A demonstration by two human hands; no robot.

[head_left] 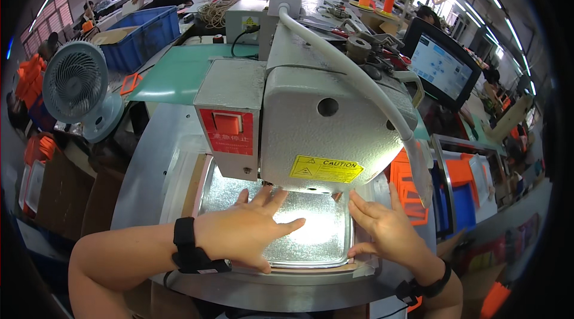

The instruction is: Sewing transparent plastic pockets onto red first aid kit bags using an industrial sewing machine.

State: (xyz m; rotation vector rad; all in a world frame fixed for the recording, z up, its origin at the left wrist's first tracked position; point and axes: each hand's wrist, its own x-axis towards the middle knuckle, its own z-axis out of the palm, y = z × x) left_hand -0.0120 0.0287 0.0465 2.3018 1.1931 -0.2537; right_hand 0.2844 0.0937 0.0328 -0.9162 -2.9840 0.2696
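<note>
My left hand (248, 229) lies flat, fingers spread, on a shiny silver sheet (314, 241) that sits in a pinkish frame (200, 184) under the head of a large grey sewing machine (311, 116). A black band is on that wrist. At the sheet's right edge my right hand (385, 229) rests with its fingers on the sheet and the thumb at the lower right corner of the frame. Neither hand grips anything. The machine head hides the far part of the sheet.
The machine stands on a round grey metal table (149, 163). A white fan (78, 86) and a blue bin (140, 35) are at the left. Orange frames (409, 190) pile up at the right beside a screen (442, 68). A white hose (353, 74) crosses the machine.
</note>
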